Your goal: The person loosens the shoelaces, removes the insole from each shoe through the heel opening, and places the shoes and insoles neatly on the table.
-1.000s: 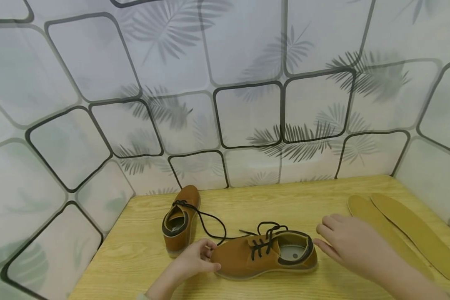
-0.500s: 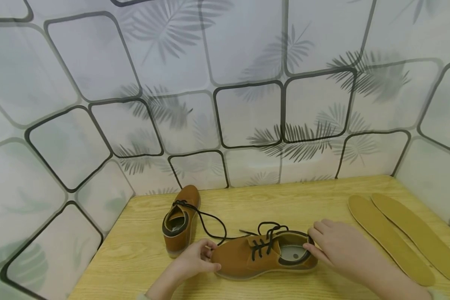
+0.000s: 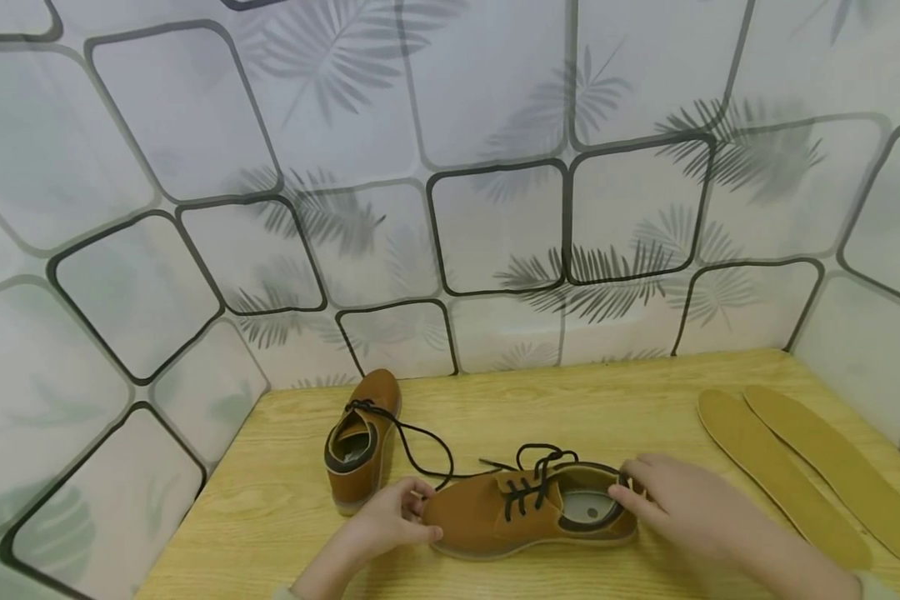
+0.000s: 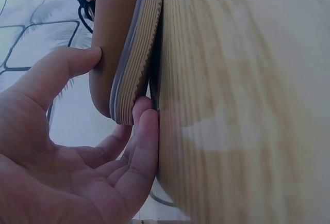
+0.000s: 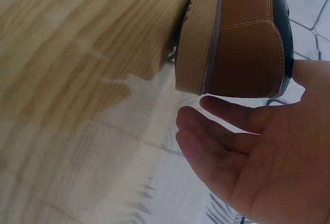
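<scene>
A brown lace-up shoe (image 3: 468,518) with black laces lies sideways on the wooden table, toe to the left. My left hand (image 3: 382,518) grips its toe; in the left wrist view the thumb presses the upper and the fingertips (image 4: 148,126) sit at the sole's edge. At the heel, my right hand (image 3: 686,504) pinches the padded collar, thumb at the opening's edge. The right wrist view shows the other fingers (image 5: 198,141) loosely bent just behind the heel (image 5: 242,61). A grey inner sole with a dark round spot shows inside the shoe.
The matching brown shoe (image 3: 378,387) stands at the back left, its long black lace trailing toward the first shoe. Two tan insoles (image 3: 783,471) lie side by side at the right of the table (image 3: 570,408). A patterned curtain (image 3: 495,233) encloses the back and sides.
My right hand has come left from beside the shoe onto its heel collar, and its thumb has settled at the opening. The left hand stays at the toe.
</scene>
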Motion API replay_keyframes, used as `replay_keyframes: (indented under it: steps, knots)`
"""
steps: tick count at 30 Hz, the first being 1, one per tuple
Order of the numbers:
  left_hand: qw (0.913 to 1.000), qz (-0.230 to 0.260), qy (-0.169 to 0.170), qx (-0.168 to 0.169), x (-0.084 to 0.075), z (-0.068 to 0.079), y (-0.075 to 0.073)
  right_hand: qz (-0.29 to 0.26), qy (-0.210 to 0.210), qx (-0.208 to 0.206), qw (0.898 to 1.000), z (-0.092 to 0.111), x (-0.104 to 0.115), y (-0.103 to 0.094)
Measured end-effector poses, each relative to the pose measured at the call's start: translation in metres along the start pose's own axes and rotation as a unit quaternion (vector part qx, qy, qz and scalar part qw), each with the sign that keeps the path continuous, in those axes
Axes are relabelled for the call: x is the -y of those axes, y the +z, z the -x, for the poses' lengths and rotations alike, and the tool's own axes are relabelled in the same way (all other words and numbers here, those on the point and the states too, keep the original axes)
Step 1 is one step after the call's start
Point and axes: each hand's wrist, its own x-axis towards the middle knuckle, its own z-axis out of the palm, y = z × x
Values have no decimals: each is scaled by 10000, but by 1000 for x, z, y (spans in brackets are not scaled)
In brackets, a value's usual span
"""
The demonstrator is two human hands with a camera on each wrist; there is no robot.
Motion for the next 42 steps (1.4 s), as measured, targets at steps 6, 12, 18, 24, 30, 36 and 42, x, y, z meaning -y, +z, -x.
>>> replay_keyframes:
  steps: [6, 12, 18, 24, 30, 36, 42]
  knots:
    - [10000, 58, -43, 43, -1, 1, 0, -1431, 414, 861, 9851, -2, -8, 1]
    - [9999, 120, -73, 49, -2, 1, 0, -2110, 402, 1125, 9702, -2, -14, 2]
    - [9999, 96, -80, 35, -1, 0, 1, -3210, 176, 1274, 9383, -2, -21, 8]
    - [10000, 84, 26, -21, -2, 0, 1, -4152, 645, 1552, 8941, -3, -31, 11]
    - [9999, -17, 130, -107, -7, 0, -1, -4495, 1107, 1693, 8701, -8, -47, 26]
    - [9987, -346, 261, -282, -12, -4, -5, -4473, 1159, 1531, 8735, -2, -18, 5]
    - [9969, -600, 315, -399, -13, -9, -8, -4579, 1388, 1309, 8683, -2, -13, 10]
